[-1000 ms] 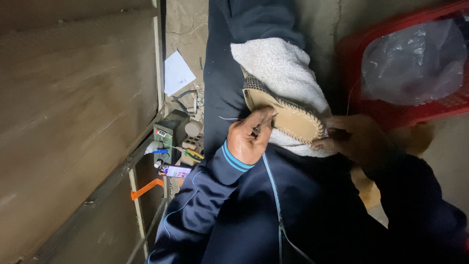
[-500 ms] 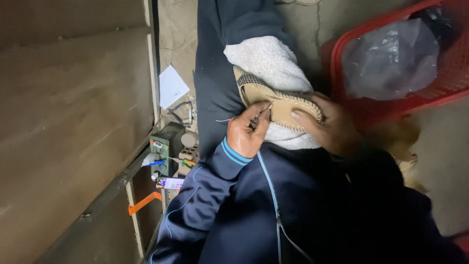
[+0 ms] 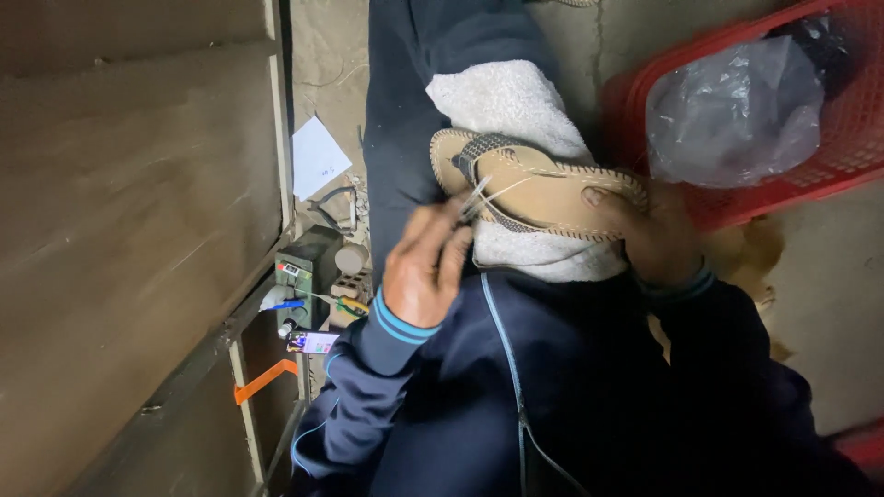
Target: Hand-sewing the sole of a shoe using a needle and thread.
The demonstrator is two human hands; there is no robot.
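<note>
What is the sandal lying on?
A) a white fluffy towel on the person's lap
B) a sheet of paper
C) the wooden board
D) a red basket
A: the tan sandal rests on the white fluffy towel spread over the person's leg, with the right hand steadying its end; the left hand holds a thin tool against it.

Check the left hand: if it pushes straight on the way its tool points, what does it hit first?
Probably the tan sandal on the white towel. The left hand aims a thin metal tool up-right at the braided strap; depth is unclear.
</note>
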